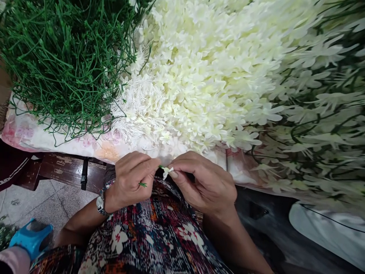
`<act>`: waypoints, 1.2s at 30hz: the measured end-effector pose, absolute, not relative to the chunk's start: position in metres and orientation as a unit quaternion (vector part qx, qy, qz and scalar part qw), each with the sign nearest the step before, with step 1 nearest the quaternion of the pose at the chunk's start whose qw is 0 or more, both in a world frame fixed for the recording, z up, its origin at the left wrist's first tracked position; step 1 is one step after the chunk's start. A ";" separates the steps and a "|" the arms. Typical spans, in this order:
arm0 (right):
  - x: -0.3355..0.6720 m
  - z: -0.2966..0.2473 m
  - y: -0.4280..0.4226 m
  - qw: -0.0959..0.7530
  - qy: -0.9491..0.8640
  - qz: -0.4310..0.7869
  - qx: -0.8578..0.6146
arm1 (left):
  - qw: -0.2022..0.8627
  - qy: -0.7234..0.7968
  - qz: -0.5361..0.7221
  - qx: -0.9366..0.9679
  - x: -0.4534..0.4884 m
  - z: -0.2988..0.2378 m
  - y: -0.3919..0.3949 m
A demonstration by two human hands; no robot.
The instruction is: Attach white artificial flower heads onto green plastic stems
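Note:
My left hand [137, 177], with a watch on its wrist, is closed around a green plastic stem [143, 185]; one tip pokes out below the fingers and another shows by the thumb. My right hand [203, 182] pinches a small white artificial flower [167, 173] between thumb and forefinger. Flower and stem tip meet between the two hands, just in front of the table edge. How far the stem goes into the flower cannot be made out.
Green plastic stems [65, 64] are heaped at the left of the cloth-covered table [107, 150]. Beside them lie white thread-like stamens [139, 102] and a large pile of cream petals [216, 76]. Flowers on stems [319, 114] spread at the right. A blue plastic stool [31, 236] stands lower left.

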State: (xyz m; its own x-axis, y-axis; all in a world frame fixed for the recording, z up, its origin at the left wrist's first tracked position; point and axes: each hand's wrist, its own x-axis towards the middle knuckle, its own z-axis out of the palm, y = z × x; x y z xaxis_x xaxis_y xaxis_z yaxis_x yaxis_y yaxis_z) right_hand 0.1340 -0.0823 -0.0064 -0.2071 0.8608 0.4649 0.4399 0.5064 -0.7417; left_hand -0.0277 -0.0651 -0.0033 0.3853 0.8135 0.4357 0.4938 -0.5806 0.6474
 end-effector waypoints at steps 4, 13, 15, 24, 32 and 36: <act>0.133 -0.007 -0.083 0.433 -0.765 0.189 -0.437 | 0.172 0.394 0.356 0.830 -0.030 -0.006 -0.065; 0.132 -0.017 -0.084 0.430 -0.766 0.182 -0.443 | 0.179 0.386 0.350 0.835 -0.030 -0.012 -0.062; 0.131 -0.022 -0.084 0.431 -0.761 0.181 -0.450 | 0.181 0.380 0.347 0.838 -0.028 -0.014 -0.060; 0.131 -0.033 -0.084 0.456 -0.717 0.236 -0.472 | 0.225 0.366 0.366 0.826 -0.021 -0.022 -0.055; 0.128 -0.042 -0.085 0.479 -0.717 0.203 -0.464 | 0.236 0.364 0.364 0.824 -0.021 -0.024 -0.053; 0.127 -0.046 -0.085 0.484 -0.715 0.197 -0.464 | 0.232 0.361 0.376 0.821 -0.020 -0.030 -0.053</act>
